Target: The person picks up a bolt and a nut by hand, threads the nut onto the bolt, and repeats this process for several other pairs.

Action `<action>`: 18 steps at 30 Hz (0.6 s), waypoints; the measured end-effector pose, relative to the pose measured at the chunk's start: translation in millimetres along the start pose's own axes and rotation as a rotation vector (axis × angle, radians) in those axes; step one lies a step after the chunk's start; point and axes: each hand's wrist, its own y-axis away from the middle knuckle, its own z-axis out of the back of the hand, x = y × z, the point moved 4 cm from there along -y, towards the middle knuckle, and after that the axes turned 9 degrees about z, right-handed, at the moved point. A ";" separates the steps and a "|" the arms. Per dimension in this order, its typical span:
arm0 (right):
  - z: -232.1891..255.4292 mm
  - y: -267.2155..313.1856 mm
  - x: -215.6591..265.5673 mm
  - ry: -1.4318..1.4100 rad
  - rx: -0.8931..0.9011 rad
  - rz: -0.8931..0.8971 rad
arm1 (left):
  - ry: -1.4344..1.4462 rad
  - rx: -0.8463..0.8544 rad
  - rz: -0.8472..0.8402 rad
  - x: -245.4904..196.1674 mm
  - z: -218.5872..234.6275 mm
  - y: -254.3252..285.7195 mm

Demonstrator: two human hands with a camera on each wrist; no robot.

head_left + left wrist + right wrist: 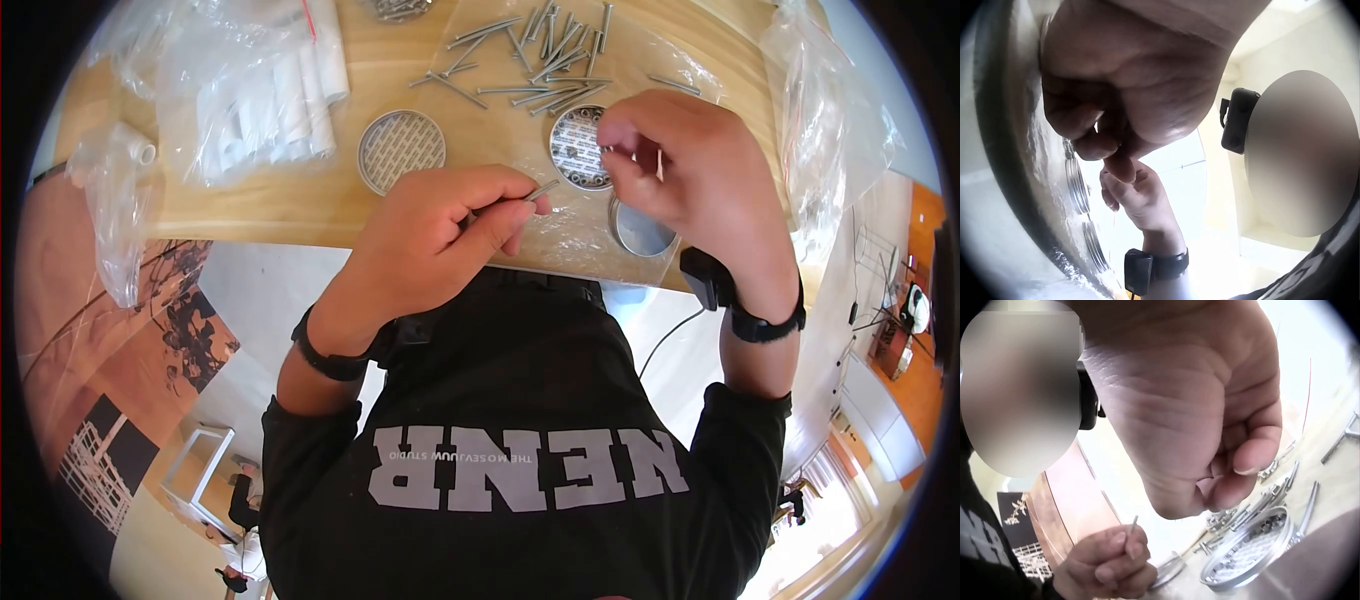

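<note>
My left hand [430,235] pinches a thin metal bolt [543,190] between thumb and curled fingers, above the table's near edge. In the right wrist view the bolt [1133,530] stands up from the left hand [1110,565]. Over the right side of a round lid [578,148] holding small metal nuts, my right hand [695,165] has its thumb and fingertips close together. A tiny metallic piece seems pinched there, mostly hidden. The same lid [1247,550] lies below the right hand [1191,419] in the right wrist view.
Loose long bolts [560,60] lie on a clear plastic sheet behind the lid. A second round lid [402,152] lies left, and a round tin [643,228] near the front edge. Bagged white tubes [270,110] stand back left; crumpled plastic [815,110] lies at the right.
</note>
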 end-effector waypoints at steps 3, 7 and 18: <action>3.4 9.3 8.3 -0.221 -0.032 -0.035 | -0.015 0.015 -0.030 -2.0 -2.5 -2.3; -2.3 16.8 16.4 -0.338 -0.055 -0.004 | -0.054 0.030 -0.078 -5.1 -6.3 -5.8; -1.7 35.5 19.1 -0.358 -0.143 -0.024 | -0.130 0.093 -0.213 -14.5 -15.3 -10.6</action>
